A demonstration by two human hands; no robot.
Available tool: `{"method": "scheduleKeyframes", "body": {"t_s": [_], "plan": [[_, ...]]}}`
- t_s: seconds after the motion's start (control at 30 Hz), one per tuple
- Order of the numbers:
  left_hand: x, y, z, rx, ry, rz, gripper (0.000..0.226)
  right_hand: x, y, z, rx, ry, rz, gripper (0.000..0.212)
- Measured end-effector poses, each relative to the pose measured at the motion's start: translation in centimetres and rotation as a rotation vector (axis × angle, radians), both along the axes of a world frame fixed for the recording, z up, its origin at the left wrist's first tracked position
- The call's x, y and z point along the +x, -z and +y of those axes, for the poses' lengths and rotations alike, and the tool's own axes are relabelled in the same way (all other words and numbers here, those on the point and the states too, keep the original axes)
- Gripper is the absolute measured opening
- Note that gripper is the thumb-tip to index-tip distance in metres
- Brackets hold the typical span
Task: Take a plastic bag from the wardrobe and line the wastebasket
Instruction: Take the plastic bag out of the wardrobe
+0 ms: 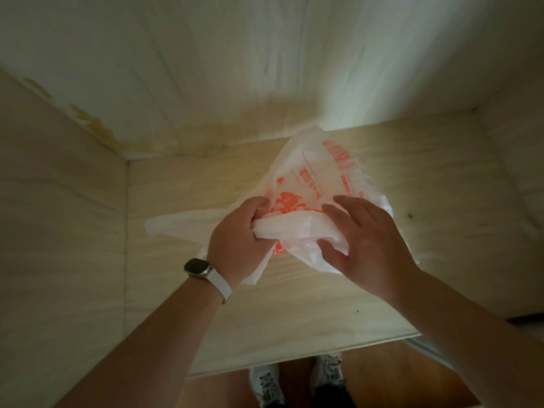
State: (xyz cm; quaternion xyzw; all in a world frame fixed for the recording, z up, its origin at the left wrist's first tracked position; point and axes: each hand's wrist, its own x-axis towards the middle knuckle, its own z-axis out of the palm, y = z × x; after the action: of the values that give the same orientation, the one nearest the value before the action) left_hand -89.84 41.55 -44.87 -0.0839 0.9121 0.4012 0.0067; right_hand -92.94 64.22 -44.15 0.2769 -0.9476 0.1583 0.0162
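A white plastic bag (pixel 321 178) with orange print lies crumpled over the wardrobe's pale wooden shelf (pixel 294 313). My left hand (pixel 238 240), with a watch on its wrist, grips a fold of the bag at its left side, fingers curled round the plastic. My right hand (pixel 371 240) lies over the bag's right side with its fingers spread, and its thumb tucks under a fold of the plastic. The wastebasket is not in view.
The wardrobe's back panel (pixel 265 69) rises behind the shelf, with yellowish stains (pixel 265 113) along its lower edge. Side walls close in at left (pixel 59 231) and right (pixel 515 172). Below the shelf's front edge are my shoes (pixel 294 381) on a brown floor.
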Motion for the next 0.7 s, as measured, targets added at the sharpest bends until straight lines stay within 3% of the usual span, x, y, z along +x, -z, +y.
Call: {"method": "scheduleKeyframes", "body": {"t_s": [0.3, 0.7], "plan": [[5.0, -13.6, -0.3, 0.090, -0.038, 0.126, 0.038, 4.7, -13.5, 0.0, -0.022, 0.027, 0.058, 0.053], [11.8, -26.2, -0.7, 0.408, -0.061, 0.063, 0.044, 7.4, -25.2, 1.2, -0.062, 0.068, 0.145, 0.057]]}}
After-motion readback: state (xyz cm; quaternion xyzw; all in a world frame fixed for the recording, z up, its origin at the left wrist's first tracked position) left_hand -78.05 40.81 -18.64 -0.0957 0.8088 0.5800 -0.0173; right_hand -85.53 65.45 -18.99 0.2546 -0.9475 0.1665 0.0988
